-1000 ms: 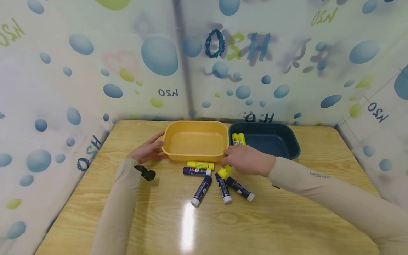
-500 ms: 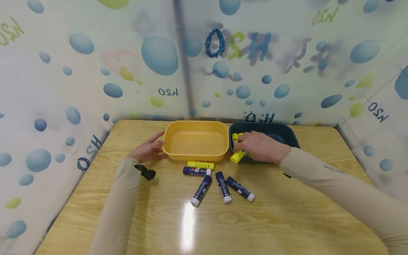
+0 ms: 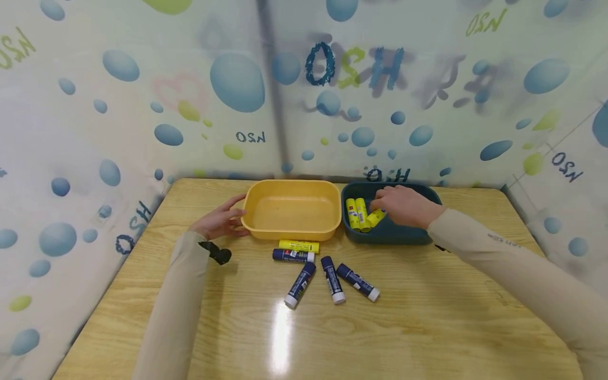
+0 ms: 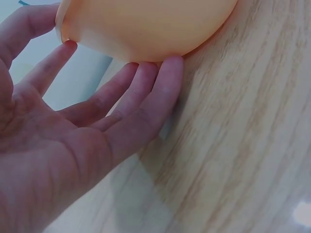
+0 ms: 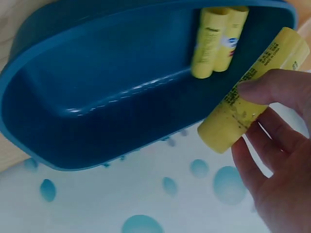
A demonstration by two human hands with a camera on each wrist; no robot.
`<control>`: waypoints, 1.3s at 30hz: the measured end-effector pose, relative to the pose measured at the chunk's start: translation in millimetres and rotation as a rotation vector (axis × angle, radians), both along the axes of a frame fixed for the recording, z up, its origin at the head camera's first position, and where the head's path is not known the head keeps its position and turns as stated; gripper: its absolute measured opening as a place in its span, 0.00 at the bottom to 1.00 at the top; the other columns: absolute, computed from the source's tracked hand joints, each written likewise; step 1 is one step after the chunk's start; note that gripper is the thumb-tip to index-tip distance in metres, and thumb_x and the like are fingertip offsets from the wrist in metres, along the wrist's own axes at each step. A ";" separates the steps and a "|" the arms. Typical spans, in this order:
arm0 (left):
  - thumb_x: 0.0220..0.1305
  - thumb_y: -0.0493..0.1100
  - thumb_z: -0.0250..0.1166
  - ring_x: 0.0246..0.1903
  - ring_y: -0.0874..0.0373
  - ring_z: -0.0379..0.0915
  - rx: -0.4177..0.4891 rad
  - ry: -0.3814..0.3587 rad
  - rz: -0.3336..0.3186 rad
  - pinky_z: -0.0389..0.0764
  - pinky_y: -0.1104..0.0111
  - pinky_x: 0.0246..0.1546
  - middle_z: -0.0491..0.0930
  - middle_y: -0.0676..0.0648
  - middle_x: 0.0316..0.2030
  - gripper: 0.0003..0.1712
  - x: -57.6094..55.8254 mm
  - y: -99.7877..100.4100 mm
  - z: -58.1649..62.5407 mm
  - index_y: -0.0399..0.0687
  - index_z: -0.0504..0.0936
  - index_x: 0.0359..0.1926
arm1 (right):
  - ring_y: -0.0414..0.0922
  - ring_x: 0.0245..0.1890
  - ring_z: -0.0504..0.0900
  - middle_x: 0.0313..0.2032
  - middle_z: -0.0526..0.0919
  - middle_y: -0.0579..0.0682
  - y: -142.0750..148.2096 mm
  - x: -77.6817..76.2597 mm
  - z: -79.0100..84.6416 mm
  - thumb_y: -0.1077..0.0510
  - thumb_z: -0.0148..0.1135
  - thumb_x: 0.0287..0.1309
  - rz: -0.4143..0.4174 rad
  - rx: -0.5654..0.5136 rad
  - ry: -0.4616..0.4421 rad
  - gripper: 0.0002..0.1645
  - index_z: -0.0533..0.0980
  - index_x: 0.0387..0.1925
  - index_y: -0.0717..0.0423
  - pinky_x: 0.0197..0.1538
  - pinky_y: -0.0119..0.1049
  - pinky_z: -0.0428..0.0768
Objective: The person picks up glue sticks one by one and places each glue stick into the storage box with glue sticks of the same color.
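Two hands showed in the head view: the right hand (image 3: 406, 205) pinched a yellow glue stick (image 3: 377, 217) at the blue tub (image 3: 399, 236), two further yellow sticks (image 3: 352, 214) lying in the tub just left of that grip. Well to its left, the left hand (image 3: 219, 220) touched the orange tub (image 3: 292, 235). From the left wrist, its loosely spread fingers (image 4: 167, 87) met rim and outer wall without clenching. From the right wrist, thumb and fingers grasped the tilted stick around its middle.
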State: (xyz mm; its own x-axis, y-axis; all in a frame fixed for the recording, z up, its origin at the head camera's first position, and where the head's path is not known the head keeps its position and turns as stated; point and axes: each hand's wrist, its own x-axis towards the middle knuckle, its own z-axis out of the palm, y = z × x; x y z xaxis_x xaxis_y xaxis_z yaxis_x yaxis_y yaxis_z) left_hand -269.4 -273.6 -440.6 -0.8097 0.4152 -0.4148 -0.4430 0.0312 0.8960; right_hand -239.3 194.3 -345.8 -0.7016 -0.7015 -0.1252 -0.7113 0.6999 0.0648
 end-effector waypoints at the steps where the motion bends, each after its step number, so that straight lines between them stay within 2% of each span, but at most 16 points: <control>1: 0.74 0.39 0.50 0.47 0.50 0.76 0.005 -0.002 -0.002 0.69 0.46 0.57 0.52 0.36 0.68 0.40 -0.4 -0.1 0.3 0.63 0.41 0.77 | 0.53 0.42 0.78 0.41 0.80 0.54 2.1 -1.9 -1.1 0.77 0.62 0.53 -0.008 0.001 -0.005 0.23 0.82 0.46 0.54 0.47 0.47 0.78; 6: 0.74 0.37 0.51 0.48 0.47 0.75 0.033 -0.022 -0.002 0.68 0.45 0.57 0.49 0.37 0.68 0.40 -1.4 0.3 2.3 0.63 0.41 0.76 | 0.54 0.43 0.78 0.40 0.79 0.54 10.0 -9.4 -6.5 0.78 0.62 0.53 -0.010 0.030 -0.023 0.23 0.82 0.46 0.53 0.48 0.49 0.77; 10: 0.73 0.36 0.51 0.49 0.45 0.74 0.015 -0.026 0.005 0.69 0.45 0.56 0.49 0.36 0.69 0.40 -1.7 2.8 4.4 0.62 0.41 0.76 | 0.54 0.44 0.77 0.41 0.79 0.54 13.5 -14.3 -13.7 0.77 0.62 0.54 0.004 0.064 -0.047 0.23 0.82 0.46 0.52 0.50 0.50 0.76; 18: 0.72 0.34 0.52 0.49 0.42 0.73 0.000 -0.030 0.012 0.71 0.45 0.54 0.47 0.35 0.69 0.41 -3.0 6.2 8.1 0.61 0.42 0.76 | 0.53 0.46 0.75 0.42 0.80 0.51 15.5 -30.2 -35.5 0.76 0.67 0.50 0.085 0.128 -0.032 0.24 0.84 0.44 0.48 0.52 0.57 0.71; 26: 0.70 0.33 0.53 0.50 0.41 0.72 -0.006 -0.028 0.013 0.70 0.44 0.55 0.44 0.35 0.71 0.43 -3.1 4.6 8.5 0.60 0.41 0.77 | 0.53 0.47 0.74 0.46 0.80 0.52 9.4 -40.6 -51.5 0.73 0.68 0.50 0.136 0.129 -0.091 0.22 0.84 0.46 0.50 0.45 0.54 0.76; 30: 0.71 0.33 0.52 0.50 0.41 0.73 -0.017 -0.023 0.016 0.70 0.44 0.54 0.45 0.36 0.70 0.42 -2.4 2.8 8.3 0.60 0.42 0.76 | 0.53 0.48 0.75 0.46 0.80 0.52 8.4 -44.6 -55.4 0.74 0.67 0.51 0.143 0.120 -0.114 0.23 0.84 0.46 0.51 0.47 0.54 0.77; 39: 0.71 0.34 0.53 0.50 0.42 0.73 -0.013 -0.006 0.010 0.71 0.45 0.54 0.47 0.36 0.70 0.42 0.0 2.2 7.2 0.60 0.43 0.76 | 0.54 0.51 0.76 0.50 0.79 0.55 9.2 -55.3 -63.8 0.72 0.66 0.53 0.162 0.089 -0.178 0.21 0.83 0.48 0.54 0.51 0.47 0.78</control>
State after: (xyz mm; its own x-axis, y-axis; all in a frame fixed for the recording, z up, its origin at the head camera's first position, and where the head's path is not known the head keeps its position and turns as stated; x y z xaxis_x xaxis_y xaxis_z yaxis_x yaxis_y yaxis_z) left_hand -269.4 -271.4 -433.4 -0.8114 0.4014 -0.4250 -0.4487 0.0383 0.8929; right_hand -294.6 203.6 -409.6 -0.5424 -0.7835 -0.3032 -0.8193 0.5732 -0.0156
